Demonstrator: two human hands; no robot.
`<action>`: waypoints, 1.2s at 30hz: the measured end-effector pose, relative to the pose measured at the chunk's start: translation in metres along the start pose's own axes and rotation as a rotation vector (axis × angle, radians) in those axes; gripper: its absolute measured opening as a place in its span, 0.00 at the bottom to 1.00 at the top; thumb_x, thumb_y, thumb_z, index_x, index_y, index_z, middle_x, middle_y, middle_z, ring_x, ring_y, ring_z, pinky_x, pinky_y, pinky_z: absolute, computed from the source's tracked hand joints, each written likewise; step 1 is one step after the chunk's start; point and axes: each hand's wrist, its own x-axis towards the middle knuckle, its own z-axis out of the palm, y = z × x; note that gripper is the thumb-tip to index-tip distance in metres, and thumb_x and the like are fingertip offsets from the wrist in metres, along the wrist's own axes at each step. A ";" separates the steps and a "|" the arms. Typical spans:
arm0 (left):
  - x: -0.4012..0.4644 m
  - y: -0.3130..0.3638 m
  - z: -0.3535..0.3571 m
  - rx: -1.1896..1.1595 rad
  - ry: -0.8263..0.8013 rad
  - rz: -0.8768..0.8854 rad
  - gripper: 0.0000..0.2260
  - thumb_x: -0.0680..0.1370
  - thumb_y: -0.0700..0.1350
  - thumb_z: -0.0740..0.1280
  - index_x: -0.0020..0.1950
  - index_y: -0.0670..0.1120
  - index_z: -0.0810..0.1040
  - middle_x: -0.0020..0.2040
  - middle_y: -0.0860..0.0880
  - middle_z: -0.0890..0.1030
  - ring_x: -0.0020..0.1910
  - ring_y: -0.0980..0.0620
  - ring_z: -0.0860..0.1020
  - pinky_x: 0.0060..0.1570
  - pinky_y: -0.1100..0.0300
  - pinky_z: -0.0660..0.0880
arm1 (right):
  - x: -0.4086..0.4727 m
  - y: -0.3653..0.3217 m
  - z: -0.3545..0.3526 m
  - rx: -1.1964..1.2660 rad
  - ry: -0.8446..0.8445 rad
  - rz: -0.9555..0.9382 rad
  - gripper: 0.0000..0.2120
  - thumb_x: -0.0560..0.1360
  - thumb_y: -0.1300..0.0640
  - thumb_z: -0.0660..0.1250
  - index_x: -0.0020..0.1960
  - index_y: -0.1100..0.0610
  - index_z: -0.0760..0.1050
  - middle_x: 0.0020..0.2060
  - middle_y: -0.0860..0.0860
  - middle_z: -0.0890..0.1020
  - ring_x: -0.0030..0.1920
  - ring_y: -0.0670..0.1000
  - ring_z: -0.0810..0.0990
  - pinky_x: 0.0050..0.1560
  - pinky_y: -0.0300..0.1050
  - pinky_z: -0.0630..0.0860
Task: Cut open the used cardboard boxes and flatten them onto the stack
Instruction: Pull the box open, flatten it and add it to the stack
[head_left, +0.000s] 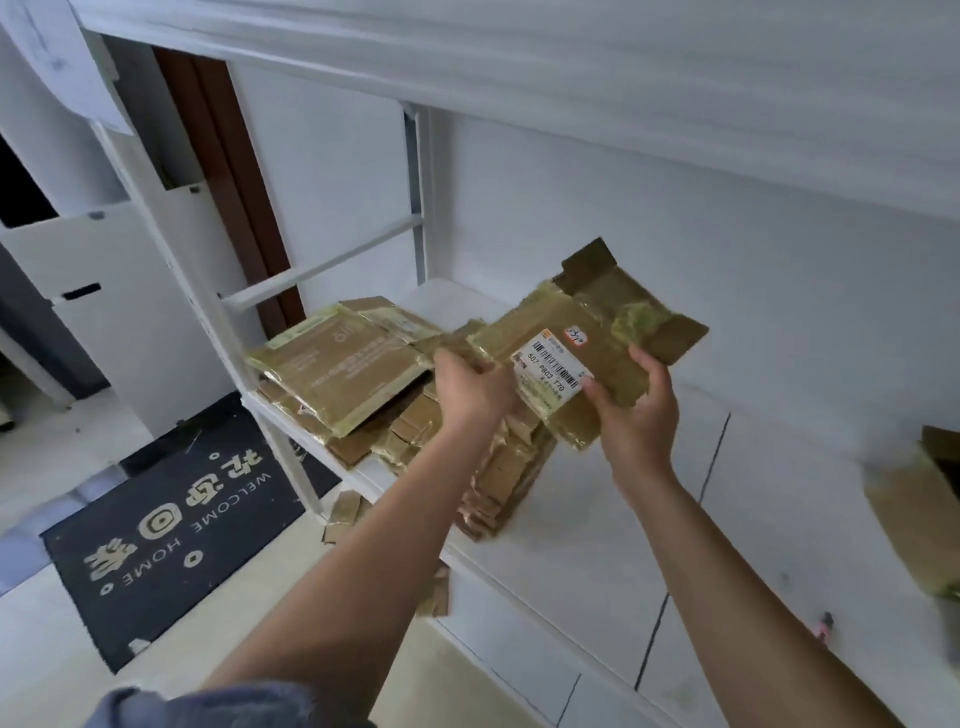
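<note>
A flattened brown cardboard box (597, 332) with yellowish tape and a white barcode label is held in the air above the white counter (597, 561). My left hand (470, 387) grips its left edge. My right hand (636, 402) grips its near right edge, thumb by the label. Below and to the left lies the stack of flattened boxes (343, 364), spreading toward the counter's front edge. A small pink-handled tool (825, 623) lies on the counter at the right, blurred.
Another brown box (914, 514) sits at the right edge. Cardboard scraps (343, 514) lie on the tiled floor beside a dark welcome mat (171, 525). A white shelf frame (171, 270) rises at the left and a shelf (519, 52) hangs overhead.
</note>
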 end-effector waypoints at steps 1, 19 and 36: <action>0.019 0.007 -0.010 0.096 -0.010 0.114 0.19 0.76 0.40 0.70 0.64 0.44 0.68 0.59 0.44 0.74 0.45 0.53 0.74 0.42 0.63 0.72 | 0.012 -0.005 0.014 -0.004 0.009 0.007 0.29 0.72 0.60 0.76 0.69 0.52 0.72 0.65 0.51 0.77 0.66 0.51 0.76 0.67 0.53 0.74; 0.118 -0.103 -0.072 1.032 -0.634 0.460 0.29 0.72 0.49 0.75 0.71 0.58 0.69 0.60 0.52 0.67 0.62 0.50 0.65 0.55 0.52 0.75 | -0.016 0.090 0.097 -0.607 -0.377 0.213 0.29 0.78 0.62 0.68 0.77 0.54 0.64 0.70 0.53 0.67 0.72 0.53 0.66 0.65 0.34 0.60; 0.154 -0.092 -0.044 1.156 -0.993 0.411 0.43 0.67 0.44 0.79 0.75 0.42 0.58 0.75 0.45 0.62 0.75 0.40 0.60 0.73 0.45 0.61 | 0.009 0.110 0.108 -1.103 -0.612 0.089 0.35 0.82 0.38 0.50 0.79 0.45 0.34 0.77 0.47 0.31 0.76 0.54 0.28 0.74 0.60 0.33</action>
